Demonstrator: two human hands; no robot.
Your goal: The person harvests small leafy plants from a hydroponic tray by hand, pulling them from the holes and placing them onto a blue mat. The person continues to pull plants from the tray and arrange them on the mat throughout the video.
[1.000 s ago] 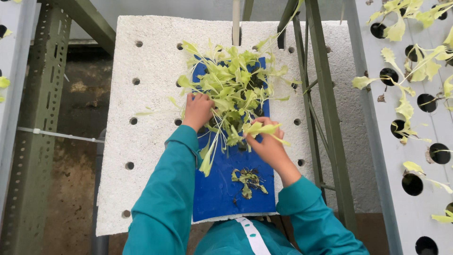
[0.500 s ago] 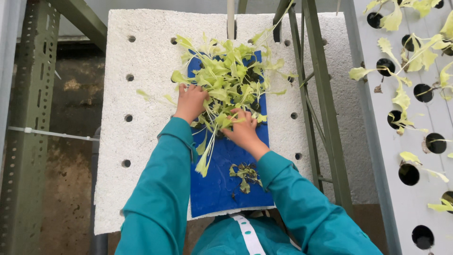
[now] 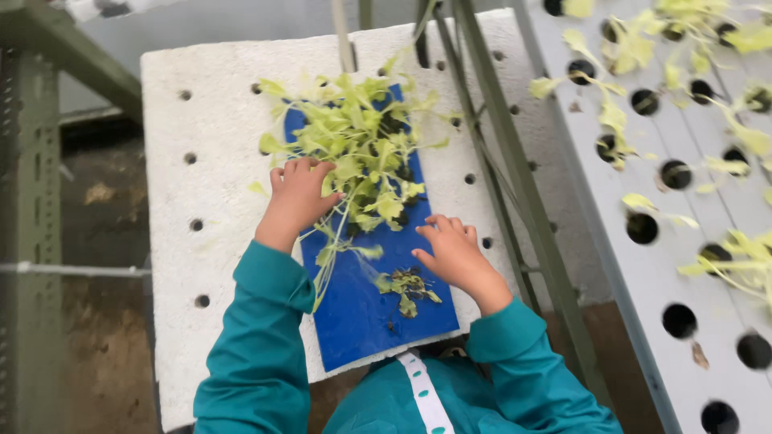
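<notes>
A blue sheet point(image 3: 362, 313) lies on a white foam board with holes point(image 3: 217, 112). A heap of pale green seedlings point(image 3: 354, 141) covers the sheet's far half. My left hand point(image 3: 296, 197) rests on the near left side of the heap, fingers curled over stems and leaves. My right hand point(image 3: 454, 253) lies flat on the sheet's right edge, fingers spread, holding nothing. A small wilted seedling with dark roots point(image 3: 408, 285) lies just left of that hand. Both arms wear teal sleeves.
A white grow panel with round holes point(image 3: 683, 265) and seedlings point(image 3: 619, 120) stands to the right. Green metal frame bars point(image 3: 515, 177) run between it and the board. Another green upright point(image 3: 36, 265) is at the left, over dirt floor.
My right hand has left the seedling heap and come back to the sheet's right edge. My left hand stays on the heap. The view has shifted.
</notes>
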